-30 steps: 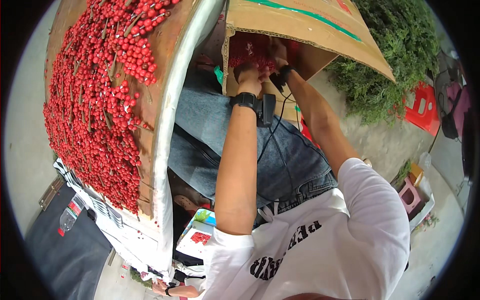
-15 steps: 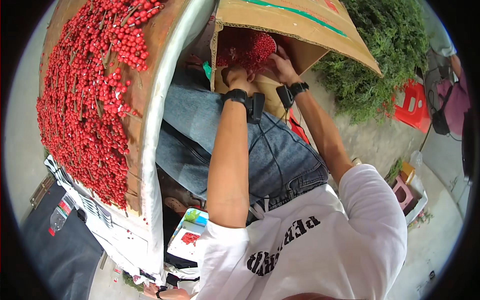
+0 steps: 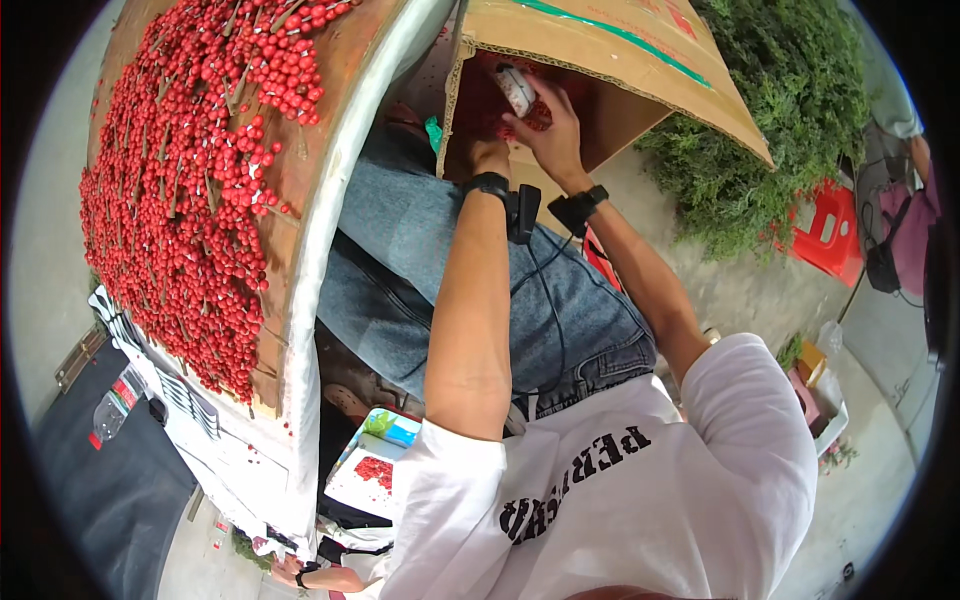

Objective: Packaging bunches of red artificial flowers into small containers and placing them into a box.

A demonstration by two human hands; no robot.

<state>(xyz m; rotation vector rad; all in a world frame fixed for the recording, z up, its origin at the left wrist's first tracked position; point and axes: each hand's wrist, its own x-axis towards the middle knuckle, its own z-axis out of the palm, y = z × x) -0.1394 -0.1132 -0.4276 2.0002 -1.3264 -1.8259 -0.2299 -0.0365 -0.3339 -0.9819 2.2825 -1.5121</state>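
Both my hands reach into an open cardboard box in front of me. My right hand grips a small white tub, fingers curled round it. The tub is tipped over, so its pale outer side with reddish marks faces up, and its mouth cannot be seen. Loose red berries lie in the shaded inside of the box. Low at the near left corner of the box is my left hand, below the tub. Its fingers are lost in shadow, so what they hold does not show.
On my left, a wooden table with white cloth along its edge is heaped with red berry stems. Green foliage stands right of the box, near a red plastic stool. Another person's hand shows at the lower left.
My right hand has turned the tub over; its berry-filled mouth faced me before, and its pale outside shows now. My left hand has sunk a little lower into the box.
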